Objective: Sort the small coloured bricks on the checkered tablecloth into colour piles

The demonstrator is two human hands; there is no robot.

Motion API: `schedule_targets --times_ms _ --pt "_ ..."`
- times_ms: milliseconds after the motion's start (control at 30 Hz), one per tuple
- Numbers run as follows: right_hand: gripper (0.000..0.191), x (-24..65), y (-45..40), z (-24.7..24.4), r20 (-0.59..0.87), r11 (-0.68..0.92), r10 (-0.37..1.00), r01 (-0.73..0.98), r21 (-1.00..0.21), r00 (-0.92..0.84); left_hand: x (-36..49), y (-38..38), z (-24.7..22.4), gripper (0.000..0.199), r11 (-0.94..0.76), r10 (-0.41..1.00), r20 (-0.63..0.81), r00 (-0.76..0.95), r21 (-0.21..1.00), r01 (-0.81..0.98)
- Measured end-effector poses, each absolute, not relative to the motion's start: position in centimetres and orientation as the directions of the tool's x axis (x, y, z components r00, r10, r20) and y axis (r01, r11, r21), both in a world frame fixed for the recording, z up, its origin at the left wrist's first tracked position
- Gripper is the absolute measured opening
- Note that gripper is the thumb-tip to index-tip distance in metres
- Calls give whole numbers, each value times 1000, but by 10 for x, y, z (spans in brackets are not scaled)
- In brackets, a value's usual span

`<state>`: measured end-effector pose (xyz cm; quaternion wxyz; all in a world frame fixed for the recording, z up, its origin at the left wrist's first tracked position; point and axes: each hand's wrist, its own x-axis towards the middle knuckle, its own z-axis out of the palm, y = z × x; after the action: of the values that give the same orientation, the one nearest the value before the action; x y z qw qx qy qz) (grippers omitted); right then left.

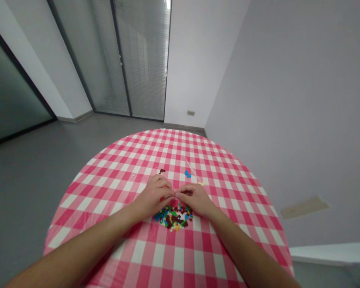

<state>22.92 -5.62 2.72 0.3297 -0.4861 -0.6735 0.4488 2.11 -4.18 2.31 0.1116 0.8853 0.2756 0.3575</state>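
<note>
My left hand and my right hand meet fingertip to fingertip above the table, both closed in a pinch. Whatever lies between the fingers is too small to make out. Just below them on the cloth is a loose pile of tiny plastic building pieces in brown, blue, green, red, yellow and white. The left fingers and wrist cover part of its upper edge. Beyond my left hand lies a small dark brown cluster. A blue cluster sits past my right hand, with a pale yellow piece beside the knuckles.
A round table with a red-and-white checked cloth stands before me. Behind it are a glass door and a white wall with a socket. A grey wall runs along the right, and grey floor shows at the left.
</note>
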Motion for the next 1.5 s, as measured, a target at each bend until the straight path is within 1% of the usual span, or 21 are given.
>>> schedule_targets --times_ms 100,233,333,400,467,567,800,900,1133,1267,1500 --pt "22 229 -56 26 -7 104 952 345 -933 -305 20 -41 24 11 -821 570 573 589 389 418" --pt "26 234 -53 26 3 112 961 383 -917 -275 -5 -18 27 13 -755 651 531 543 373 540" --pt "27 240 -50 27 24 124 970 405 -906 -242 -39 8 30 13 -619 781 401 479 394 679" --pt "26 243 -49 27 42 134 972 405 -904 -229 -59 21 31 15 -530 848 289 445 420 737" --pt "25 246 -47 27 54 146 971 403 -903 -231 -73 29 31 16 -485 872 190 450 447 751" --pt "25 247 -47 28 65 157 970 403 -901 -234 -79 32 28 17 -478 864 125 487 505 719" --pt "23 248 -48 30 80 179 966 411 -894 -247 -78 32 18 17 -424 870 87 485 632 648" --pt "22 248 -47 31 76 173 968 418 -892 -238 -81 33 17 17 -406 872 75 484 661 631" --pt "21 250 -46 30 72 166 971 423 -891 -229 -83 33 17 20 -390 875 49 482 663 639" --pt "22 251 -45 28 79 172 970 416 -893 -231 -86 34 16 21 -403 870 59 490 658 636" --pt "19 251 -46 31 93 204 963 466 -861 -251 -84 34 20 19 -465 849 97 519 602 649"
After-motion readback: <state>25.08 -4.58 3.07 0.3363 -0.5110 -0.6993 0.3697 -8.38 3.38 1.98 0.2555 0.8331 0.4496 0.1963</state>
